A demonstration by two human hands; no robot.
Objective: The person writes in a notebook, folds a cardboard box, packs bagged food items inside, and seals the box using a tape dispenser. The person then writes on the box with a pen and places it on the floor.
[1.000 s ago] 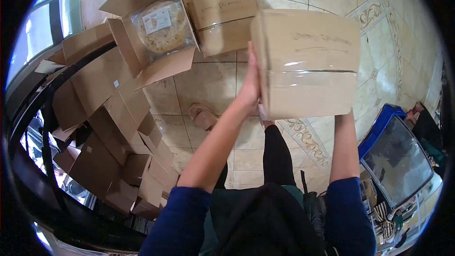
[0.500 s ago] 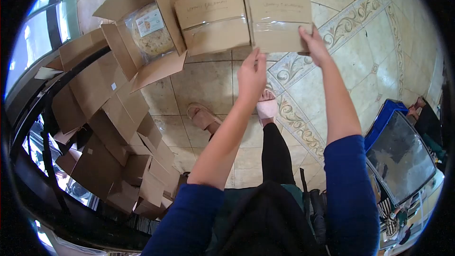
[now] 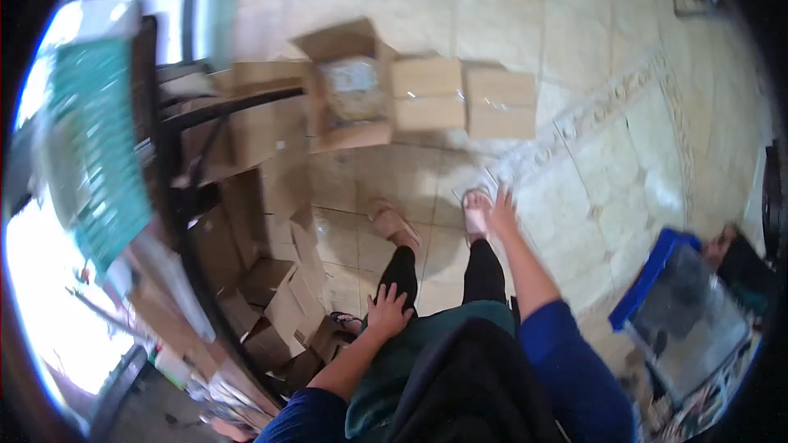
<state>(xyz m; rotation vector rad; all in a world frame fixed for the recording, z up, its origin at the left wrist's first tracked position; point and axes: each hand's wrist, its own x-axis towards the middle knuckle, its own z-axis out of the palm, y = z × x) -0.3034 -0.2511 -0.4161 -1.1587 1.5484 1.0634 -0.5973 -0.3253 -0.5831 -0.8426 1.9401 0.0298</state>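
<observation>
My left hand (image 3: 389, 310) rests on my thigh with its fingers spread, holding nothing. Above my foot, my right hand (image 3: 503, 212) hangs empty with its fingers apart. Beyond my feet, two closed cardboard boxes stand side by side on the floor, a middle box (image 3: 428, 107) and a right box (image 3: 501, 115). To their left is an open box (image 3: 373, 133) with its flaps out. Inside it lies a round item in clear wrap (image 3: 353, 86) with a white label. The view is slightly blurred.
Opened cardboard boxes (image 3: 271, 143) are heaped at the left behind a dark curved rail (image 3: 193, 267). A green slatted thing (image 3: 94, 148) stands at the far left. At the right is a blue-edged bin (image 3: 689, 320). Tiled floor (image 3: 394, 172) lies around my feet.
The right box was set down beside the middle one, and both my hands have since let go and drawn back toward my body. The view has shifted, showing more at the left.
</observation>
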